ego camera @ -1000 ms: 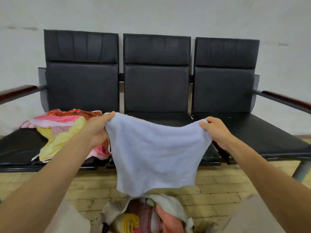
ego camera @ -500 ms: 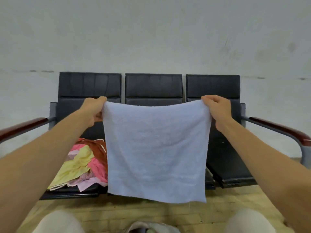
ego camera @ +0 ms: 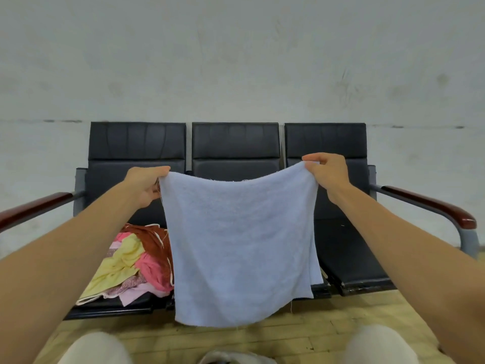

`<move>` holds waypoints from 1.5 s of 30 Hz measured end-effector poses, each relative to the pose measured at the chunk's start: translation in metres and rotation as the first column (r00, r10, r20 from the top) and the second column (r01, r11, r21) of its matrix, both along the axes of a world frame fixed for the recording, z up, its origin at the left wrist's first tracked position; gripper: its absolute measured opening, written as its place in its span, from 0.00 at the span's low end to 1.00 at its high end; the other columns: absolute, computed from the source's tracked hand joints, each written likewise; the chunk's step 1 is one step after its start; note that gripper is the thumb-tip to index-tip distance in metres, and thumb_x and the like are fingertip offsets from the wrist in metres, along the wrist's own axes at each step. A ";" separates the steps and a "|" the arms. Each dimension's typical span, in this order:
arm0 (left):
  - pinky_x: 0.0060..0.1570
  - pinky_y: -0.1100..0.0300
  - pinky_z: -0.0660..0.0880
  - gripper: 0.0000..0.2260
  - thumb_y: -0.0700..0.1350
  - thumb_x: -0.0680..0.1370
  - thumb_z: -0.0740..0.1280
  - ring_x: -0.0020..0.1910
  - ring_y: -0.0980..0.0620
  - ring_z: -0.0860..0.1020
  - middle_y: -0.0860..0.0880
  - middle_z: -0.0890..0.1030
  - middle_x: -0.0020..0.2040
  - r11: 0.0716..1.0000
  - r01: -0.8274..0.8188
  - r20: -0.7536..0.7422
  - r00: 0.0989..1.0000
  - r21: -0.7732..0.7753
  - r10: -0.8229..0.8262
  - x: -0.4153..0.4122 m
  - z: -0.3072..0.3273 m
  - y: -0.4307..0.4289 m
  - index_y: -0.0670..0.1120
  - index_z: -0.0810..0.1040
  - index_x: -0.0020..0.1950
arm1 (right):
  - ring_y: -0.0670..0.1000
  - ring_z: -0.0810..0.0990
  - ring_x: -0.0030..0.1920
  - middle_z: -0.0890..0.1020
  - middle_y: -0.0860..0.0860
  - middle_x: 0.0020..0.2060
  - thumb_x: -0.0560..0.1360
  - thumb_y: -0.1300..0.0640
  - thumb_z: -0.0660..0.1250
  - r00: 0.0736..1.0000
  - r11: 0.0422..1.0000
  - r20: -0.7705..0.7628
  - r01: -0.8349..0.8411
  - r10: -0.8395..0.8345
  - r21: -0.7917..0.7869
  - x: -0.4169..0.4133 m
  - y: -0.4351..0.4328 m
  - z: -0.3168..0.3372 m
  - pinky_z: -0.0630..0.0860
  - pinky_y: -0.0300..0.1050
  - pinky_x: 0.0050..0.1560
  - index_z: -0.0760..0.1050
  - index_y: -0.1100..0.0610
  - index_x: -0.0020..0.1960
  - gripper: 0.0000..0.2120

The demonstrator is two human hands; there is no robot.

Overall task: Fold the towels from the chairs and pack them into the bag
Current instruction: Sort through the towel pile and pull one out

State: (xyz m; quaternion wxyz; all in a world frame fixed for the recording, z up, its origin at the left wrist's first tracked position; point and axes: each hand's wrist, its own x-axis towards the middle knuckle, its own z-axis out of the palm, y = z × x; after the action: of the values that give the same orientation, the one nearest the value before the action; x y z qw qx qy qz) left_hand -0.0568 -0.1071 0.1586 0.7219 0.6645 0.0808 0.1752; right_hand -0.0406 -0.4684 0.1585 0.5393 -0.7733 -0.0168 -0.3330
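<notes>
A pale blue towel hangs spread in the air in front of the middle chair. My left hand pinches its upper left corner and my right hand pinches its upper right corner; the top edge sags between them. A heap of towels in yellow, pink and rust lies on the left seat. Only the pale rim of the bag shows at the bottom edge, between my knees.
A row of three black chairs stands against a grey wall, with wooden armrests at both ends. The right seat is bare. A yellowish wood floor lies below, and my knees show at the bottom.
My view tilted up from the bag to the chairs. I raised the blue towel and stretched it flat; since then its top edge has slackened and my left hand has dropped slightly.
</notes>
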 end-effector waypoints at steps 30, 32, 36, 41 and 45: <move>0.43 0.49 0.78 0.06 0.41 0.81 0.63 0.40 0.42 0.78 0.41 0.77 0.45 0.493 -0.311 0.207 0.945 0.812 0.254 0.060 -0.053 -0.009 0.38 0.76 0.51 | 0.55 0.78 0.48 0.78 0.56 0.49 0.77 0.61 0.67 0.943 0.714 -0.180 0.081 -0.281 -0.695 0.047 0.003 -0.043 0.78 0.47 0.51 0.76 0.60 0.59 0.11; 0.44 0.45 0.81 0.05 0.40 0.81 0.62 0.38 0.38 0.81 0.41 0.78 0.43 0.655 -0.238 0.103 0.966 0.717 0.238 0.074 -0.063 -0.012 0.39 0.75 0.51 | 0.57 0.80 0.49 0.78 0.57 0.49 0.76 0.62 0.69 0.931 0.702 -0.222 0.050 -0.290 -0.710 0.060 0.005 -0.050 0.81 0.51 0.51 0.76 0.61 0.60 0.13; 0.35 0.49 0.82 0.08 0.37 0.81 0.59 0.36 0.43 0.80 0.44 0.73 0.46 0.891 -0.156 -0.010 0.984 0.427 0.177 0.108 -0.084 -0.021 0.41 0.71 0.43 | 0.54 0.81 0.35 0.80 0.56 0.40 0.79 0.63 0.62 0.947 0.828 -0.259 0.014 -0.191 -0.560 0.096 0.007 -0.068 0.78 0.44 0.31 0.75 0.63 0.58 0.09; 0.52 0.43 0.79 0.10 0.40 0.79 0.60 0.50 0.40 0.80 0.45 0.76 0.42 0.886 -0.129 0.023 0.991 0.445 0.133 0.150 -0.129 -0.025 0.45 0.69 0.37 | 0.52 0.78 0.47 0.80 0.57 0.49 0.79 0.61 0.66 0.962 0.809 -0.199 0.036 -0.187 -0.587 0.144 0.007 -0.107 0.74 0.45 0.49 0.76 0.62 0.56 0.07; 0.53 0.44 0.77 0.06 0.44 0.80 0.60 0.53 0.41 0.79 0.41 0.78 0.47 0.841 0.019 -0.057 0.998 0.541 0.014 0.159 -0.194 -0.025 0.45 0.70 0.44 | 0.49 0.77 0.44 0.79 0.52 0.45 0.81 0.59 0.61 0.958 0.837 -0.247 -0.011 -0.148 -0.547 0.157 0.003 -0.169 0.69 0.38 0.42 0.76 0.58 0.53 0.06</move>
State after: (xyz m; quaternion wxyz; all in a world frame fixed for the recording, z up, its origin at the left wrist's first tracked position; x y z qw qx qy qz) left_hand 0.1021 -0.1316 -0.0351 0.5024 0.8463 0.0485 0.1703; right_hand 0.1166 -0.4652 -0.0102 0.2827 -0.9333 -0.0063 -0.2214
